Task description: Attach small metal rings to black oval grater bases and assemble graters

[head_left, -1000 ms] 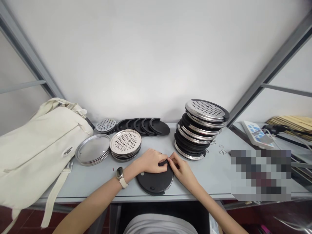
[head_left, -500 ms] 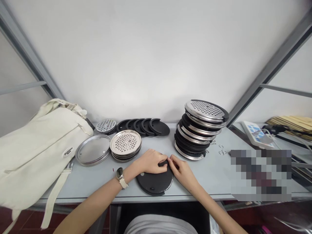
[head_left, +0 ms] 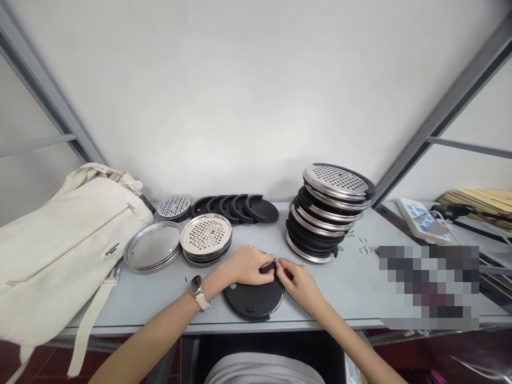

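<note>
A round black disc [head_left: 256,301] with a shiny rim lies flat near the table's front edge. My left hand [head_left: 250,265], with a watch on the wrist, is closed over its far part, thumb and fingers round a black edge piece. At that same far edge my right hand [head_left: 296,280] pinches a small shiny metal piece, largely hidden by the fingertips. Both hands' fingertips nearly touch. Beyond the left hand stands a stack of perforated metal grater discs [head_left: 206,234]. Several black discs with raised rims [head_left: 262,209] lie overlapped behind it.
A tall leaning stack of black and metal discs [head_left: 328,213] stands right of my hands. Small metal rings [head_left: 365,249] lie beyond it. Plain metal discs [head_left: 154,245] and a cream backpack [head_left: 76,240] are at left. At right are a white board [head_left: 420,218] and a blurred-out patch.
My right fingertips have shifted very slightly at the disc's far edge, and a bit of shiny metal now shows there. My left hand and the stacks stay put.
</note>
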Available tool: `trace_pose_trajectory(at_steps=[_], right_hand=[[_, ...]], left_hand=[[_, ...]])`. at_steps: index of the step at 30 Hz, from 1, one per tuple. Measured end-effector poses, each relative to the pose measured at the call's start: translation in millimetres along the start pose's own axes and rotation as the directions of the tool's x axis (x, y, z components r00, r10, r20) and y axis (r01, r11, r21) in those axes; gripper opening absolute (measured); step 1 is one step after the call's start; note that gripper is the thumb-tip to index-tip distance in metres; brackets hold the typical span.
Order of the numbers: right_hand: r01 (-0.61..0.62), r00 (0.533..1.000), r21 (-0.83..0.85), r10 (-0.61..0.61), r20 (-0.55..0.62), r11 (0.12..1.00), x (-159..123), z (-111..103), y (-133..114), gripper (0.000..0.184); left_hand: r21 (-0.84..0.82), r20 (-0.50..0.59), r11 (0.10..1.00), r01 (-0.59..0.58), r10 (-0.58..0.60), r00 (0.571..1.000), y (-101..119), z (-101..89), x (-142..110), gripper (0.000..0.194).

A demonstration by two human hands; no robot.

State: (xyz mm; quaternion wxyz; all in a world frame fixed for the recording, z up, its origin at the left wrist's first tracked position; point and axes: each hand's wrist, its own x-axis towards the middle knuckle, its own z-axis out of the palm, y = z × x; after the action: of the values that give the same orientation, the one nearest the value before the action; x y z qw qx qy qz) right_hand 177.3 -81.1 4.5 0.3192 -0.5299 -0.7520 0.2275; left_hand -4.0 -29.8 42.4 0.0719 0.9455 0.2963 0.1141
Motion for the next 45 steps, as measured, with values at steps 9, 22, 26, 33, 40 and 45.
trace_pose_trajectory(at_steps=[9,22,26,33,40,45], right_hand=[[0.001,1.0,-0.012,-0.001,0.015,1.0,-0.8,0.5,0.3,0.031],[0.047,0.998,-0.089,-0.049,-0.024,0.995,0.2,-1.1,-3.0,0.029],[0.038,0.999,-0.102,-0.041,-0.022,0.994,1.0,-0.9,-2.5,0.03],[0.03,0.999,-0.074,-0.031,-0.014,0.997,1.4,-1.6,-2.3,0.032],[0.036,0.999,-0.066,-0.038,-0.018,0.997,0.6,-1.5,-2.1,0.031],[0.041,0.999,-0.057,-0.042,-0.03,0.998,0.0,-0.6,-1.1,0.031]], left_hand=[[0.005,0.015,1.0,0.021,-0.021,1.0,2.6,-2.4,-0.2,0.014],[0.045,0.002,0.999,0.02,-0.02,1.0,1.9,-3.9,-0.3,0.017],[0.032,-0.001,0.999,0.024,-0.024,1.0,3.1,-5.8,0.0,0.017],[0.03,0.0,0.999,0.035,-0.035,0.999,1.7,-3.4,-0.1,0.016],[0.029,-0.007,0.999,0.045,-0.044,0.999,1.4,-3.2,-0.8,0.018],[0.031,-0.001,0.998,0.05,-0.05,0.999,1.6,-3.2,0.0,0.019]])
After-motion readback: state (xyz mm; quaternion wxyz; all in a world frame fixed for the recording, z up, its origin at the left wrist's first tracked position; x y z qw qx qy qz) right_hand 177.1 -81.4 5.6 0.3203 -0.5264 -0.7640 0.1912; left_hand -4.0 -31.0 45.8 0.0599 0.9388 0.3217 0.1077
